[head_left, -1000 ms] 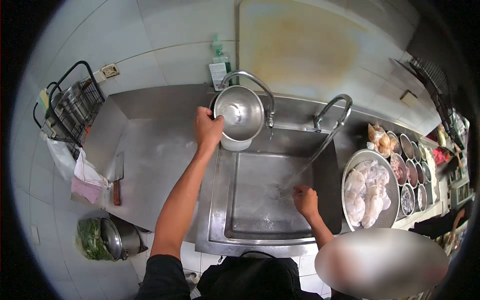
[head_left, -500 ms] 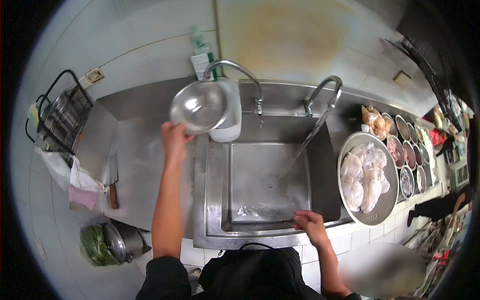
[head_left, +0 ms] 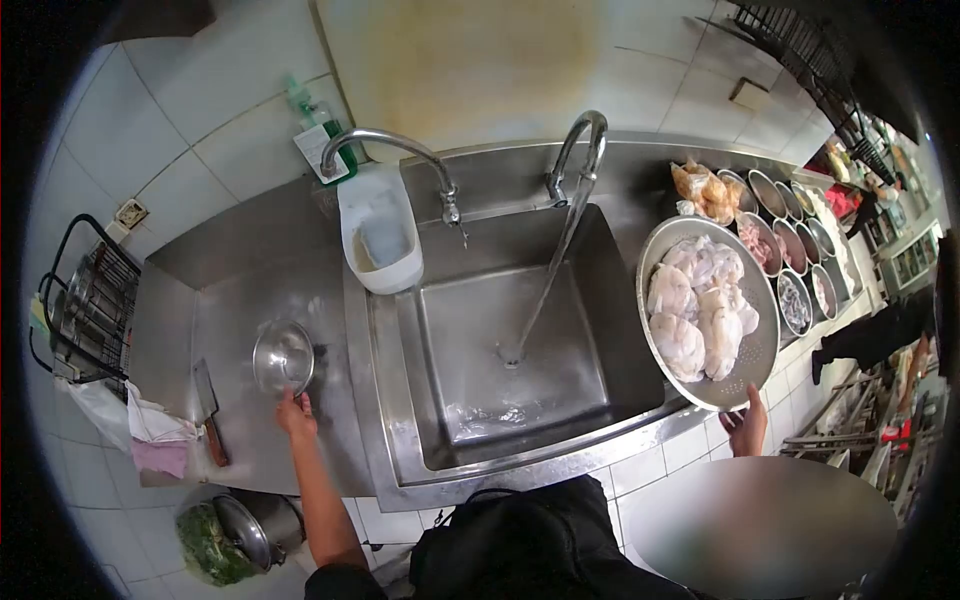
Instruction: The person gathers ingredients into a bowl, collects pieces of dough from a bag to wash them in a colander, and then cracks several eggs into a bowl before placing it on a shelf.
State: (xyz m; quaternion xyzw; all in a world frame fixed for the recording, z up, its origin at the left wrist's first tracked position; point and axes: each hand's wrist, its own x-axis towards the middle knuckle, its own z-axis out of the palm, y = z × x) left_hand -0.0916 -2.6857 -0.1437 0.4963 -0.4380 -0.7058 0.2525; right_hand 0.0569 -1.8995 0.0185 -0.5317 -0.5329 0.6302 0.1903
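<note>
My left hand (head_left: 296, 414) grips the near rim of a small metal bowl (head_left: 272, 352), which is at the steel counter left of the sink. At the right, my right hand (head_left: 746, 428) touches the near edge of a large perforated metal colander (head_left: 742, 372); its fingers are partly behind the rim. Pale raw poultry pieces (head_left: 722, 340) lie in the colander. Water runs from the right faucet (head_left: 597, 135) into the steel sink (head_left: 470, 370). A drop hangs at the left faucet (head_left: 450, 208).
A white plastic container (head_left: 402, 276) and a green bottle (head_left: 345, 155) stand behind the sink. On the left counter lie a cleaver (head_left: 212, 430) and a pink cloth (head_left: 160, 455). Metal bowls of food (head_left: 794, 300) line the right counter. Further right, a person's dark-clothed leg (head_left: 870, 330) shows.
The small bowl has come down from above the white container to the left counter in my left hand. My right hand has moved right, from the sink's edge to the colander. The view has shifted.
</note>
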